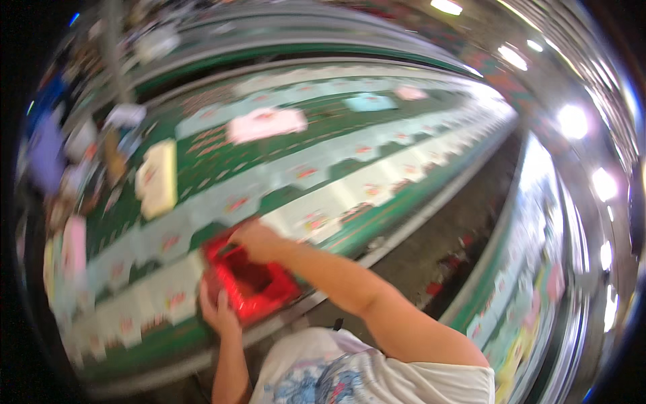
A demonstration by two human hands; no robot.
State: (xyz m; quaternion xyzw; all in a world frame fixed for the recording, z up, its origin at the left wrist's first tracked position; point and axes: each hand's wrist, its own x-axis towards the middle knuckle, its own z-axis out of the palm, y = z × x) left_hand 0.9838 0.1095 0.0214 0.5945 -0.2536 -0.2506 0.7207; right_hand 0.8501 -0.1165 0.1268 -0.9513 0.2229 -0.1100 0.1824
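Note:
A red rectangular screen-printing frame (pixel 272 308) lies at the near edge of a long green table, over the row of white fabric pieces. Its middle is dark red. My left hand (pixel 219 311) grips the frame's left side, with the fingers along its edge. Across the frame's far left corner reaches my right hand (pixel 257 241), its fingers closed. Motion blur hides what they hold, if anything. Just beyond the frame, white fabric pieces (pixel 323 219) with small reddish prints run along the table. Behind them is a row of pale blue pieces (pixel 269 178), printed likewise.
On the green table (pixel 202 161) lie a pink piece (pixel 267 126), a yellow piece (pixel 159 178) and a bright blue piece (pixel 371 102). Clutter fills the far left. A second table (pixel 494 313) with coloured pieces stands to the right, across an aisle (pixel 441 222) with red scraps.

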